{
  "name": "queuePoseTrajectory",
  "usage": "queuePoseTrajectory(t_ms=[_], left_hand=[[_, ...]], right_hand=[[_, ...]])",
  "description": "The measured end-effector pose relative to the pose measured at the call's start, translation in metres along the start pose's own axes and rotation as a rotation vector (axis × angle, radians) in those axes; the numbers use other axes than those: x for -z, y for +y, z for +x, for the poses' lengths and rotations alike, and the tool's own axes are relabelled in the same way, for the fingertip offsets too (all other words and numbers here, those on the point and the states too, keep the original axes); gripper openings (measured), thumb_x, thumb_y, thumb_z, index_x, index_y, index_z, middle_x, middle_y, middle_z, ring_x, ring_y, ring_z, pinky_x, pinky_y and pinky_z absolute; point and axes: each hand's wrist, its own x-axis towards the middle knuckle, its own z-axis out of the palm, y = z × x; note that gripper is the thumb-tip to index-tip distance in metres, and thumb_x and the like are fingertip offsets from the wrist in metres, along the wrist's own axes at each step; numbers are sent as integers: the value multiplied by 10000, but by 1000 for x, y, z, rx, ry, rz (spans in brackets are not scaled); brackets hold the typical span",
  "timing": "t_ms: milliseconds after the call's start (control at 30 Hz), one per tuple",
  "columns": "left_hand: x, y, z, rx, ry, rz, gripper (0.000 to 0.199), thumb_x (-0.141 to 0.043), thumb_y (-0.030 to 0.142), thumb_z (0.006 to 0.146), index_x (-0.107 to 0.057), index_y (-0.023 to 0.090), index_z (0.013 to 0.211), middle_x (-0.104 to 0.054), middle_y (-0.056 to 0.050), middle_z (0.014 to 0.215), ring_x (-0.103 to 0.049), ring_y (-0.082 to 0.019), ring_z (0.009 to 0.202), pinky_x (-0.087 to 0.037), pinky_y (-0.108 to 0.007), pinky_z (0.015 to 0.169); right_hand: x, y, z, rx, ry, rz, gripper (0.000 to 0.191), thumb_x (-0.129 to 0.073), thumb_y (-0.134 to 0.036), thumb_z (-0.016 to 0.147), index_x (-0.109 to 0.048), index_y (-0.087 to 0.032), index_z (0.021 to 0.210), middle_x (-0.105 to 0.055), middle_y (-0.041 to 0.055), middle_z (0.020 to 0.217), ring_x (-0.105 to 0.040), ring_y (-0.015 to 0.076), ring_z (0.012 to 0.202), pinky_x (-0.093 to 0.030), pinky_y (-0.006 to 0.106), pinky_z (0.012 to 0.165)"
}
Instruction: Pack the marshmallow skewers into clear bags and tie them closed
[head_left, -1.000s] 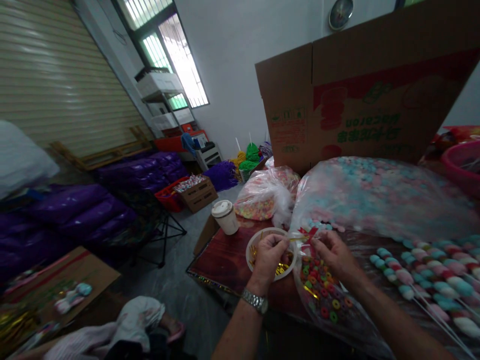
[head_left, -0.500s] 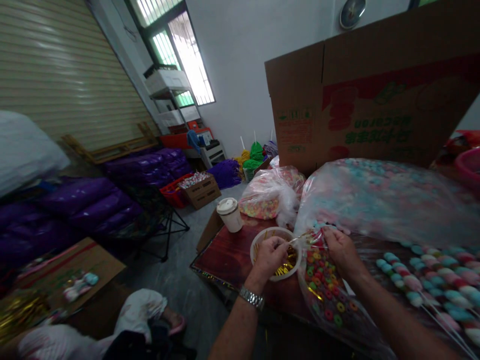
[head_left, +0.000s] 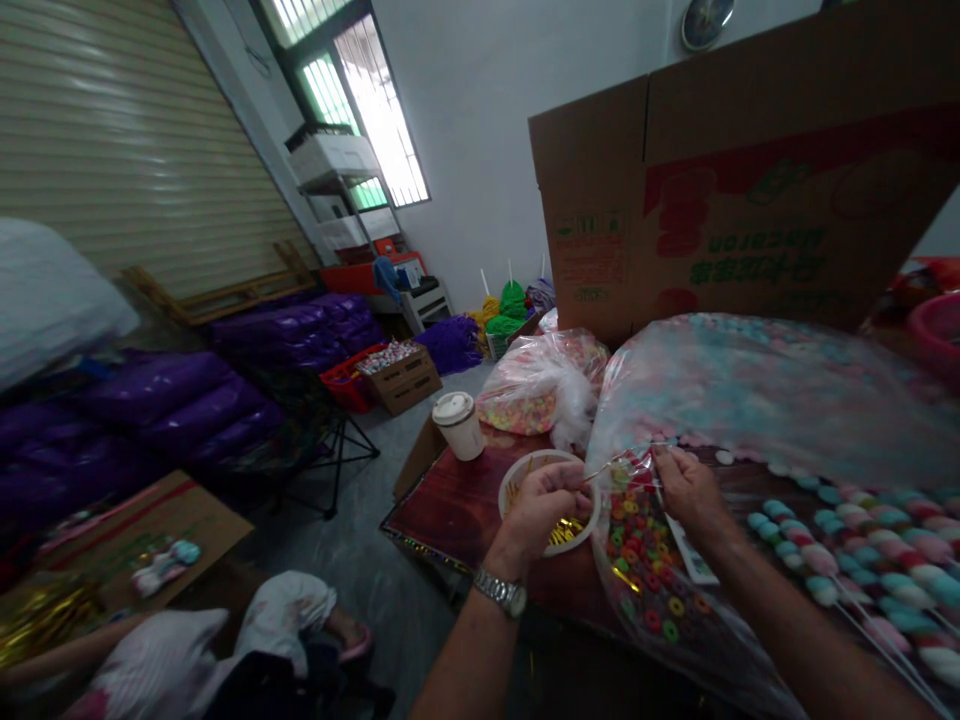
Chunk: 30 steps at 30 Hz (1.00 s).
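Observation:
My left hand (head_left: 546, 505), with a metal watch at the wrist, is closed on one end of a thin gold twist tie (head_left: 606, 467). It is over a white round bowl (head_left: 507, 497) holding gold ties. My right hand (head_left: 684, 487) pinches a small clear wrapper with red on it (head_left: 639, 467), where the tie's other end reaches. Below the hands, colourful rings (head_left: 649, 560) lie in an open clear plastic bag. A white card shows beside my right wrist.
A lidded paper cup (head_left: 459, 426) stands left of the bowl. Behind are a tied bag (head_left: 517, 397), a large bag of pastel pieces (head_left: 765, 390) and a cardboard box (head_left: 600, 220). Pastel skewers (head_left: 885, 560) lie at right. Another person's leg (head_left: 289, 610) shows lower left.
My left hand has turned slightly, and the tie is stretched between the hands. My right hand has moved a little right, uncovering more of the white card. The other person's arm has shifted.

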Motion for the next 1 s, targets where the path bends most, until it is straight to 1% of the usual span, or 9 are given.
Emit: queuePoseTrajectory(t_ms=[267, 400, 467, 533, 600, 700, 833, 933, 1000], left_hand=[[-3, -4, 5, -47, 114, 133, 193, -637, 300, 669, -621, 111, 704, -559, 3, 534, -491, -83, 413, -364, -175, 411], [-3, -7, 6, -100, 198, 198, 198, -615, 314, 700, -595, 120, 664, -537, 16, 514, -458, -74, 405, -335, -168, 397], [-5, -8, 6, -128, 219, 224, 201, -629, 317, 698, -600, 122, 656, -536, 16, 518, -462, -78, 433, -338, -168, 412], [-8, -9, 5, -149, 215, 236, 223, -630, 345, 710, -602, 127, 668, -553, 10, 551, -483, -86, 473, -360, -172, 439], [-9, -9, 5, -156, 185, 236, 245, -624, 371, 719, -595, 131, 680, -566, 5, 574, -496, -94, 490, -379, -180, 457], [-6, -9, 4, -160, 147, 236, 261, -626, 382, 716, -575, 133, 661, -553, 9, 547, -484, -92, 469, -379, -186, 456], [2, -9, 4, -155, 163, 224, 290, -597, 405, 739, -542, 135, 649, -534, 12, 524, -479, -90, 450, -367, -186, 448], [2, -12, 4, -146, 152, 206, 300, -596, 416, 743, -544, 131, 666, -546, 4, 559, -493, -92, 476, -379, -186, 468], [0, -13, 5, -134, 103, 196, 313, -592, 430, 748, -560, 125, 682, -557, -7, 582, -504, -97, 502, -391, -191, 486]], right_hand=[[-3, 5, -2, 62, 7, -158, 530, -292, -569, 864, -570, -173, 649, -538, 47, 572, -495, 204, 569, -373, 291, 555], [10, -8, -2, 216, 114, -346, 475, -488, -548, 788, -595, -129, 983, -570, 157, 1033, -477, 315, 966, -347, 393, 804], [7, -19, -8, 391, 41, -531, 395, -532, -463, 806, -582, -151, 1044, -536, 143, 1132, -433, 313, 1045, -302, 398, 848], [-3, -27, -15, 511, -120, -665, 190, -553, -328, 827, -609, -186, 940, -593, 85, 999, -485, 260, 948, -310, 349, 792], [-14, -30, -20, 530, -226, -696, 41, -567, -199, 810, -607, -200, 802, -605, 32, 826, -512, 215, 829, -307, 313, 717], [-21, -26, -17, 502, -194, -715, 120, -523, -100, 792, -572, -175, 713, -582, 46, 742, -508, 220, 776, -286, 323, 678], [-13, -20, -8, 436, -105, -720, 138, -460, -102, 815, -545, -141, 713, -554, 94, 729, -494, 247, 758, -276, 345, 671], [-14, -20, -9, 481, -169, -641, 71, -515, -187, 825, -561, -143, 855, -570, 77, 837, -505, 233, 809, -303, 326, 690], [-19, -20, -13, 522, -232, -573, 146, -554, -216, 806, -557, -151, 936, -572, 68, 896, -508, 227, 846, -324, 311, 696]])
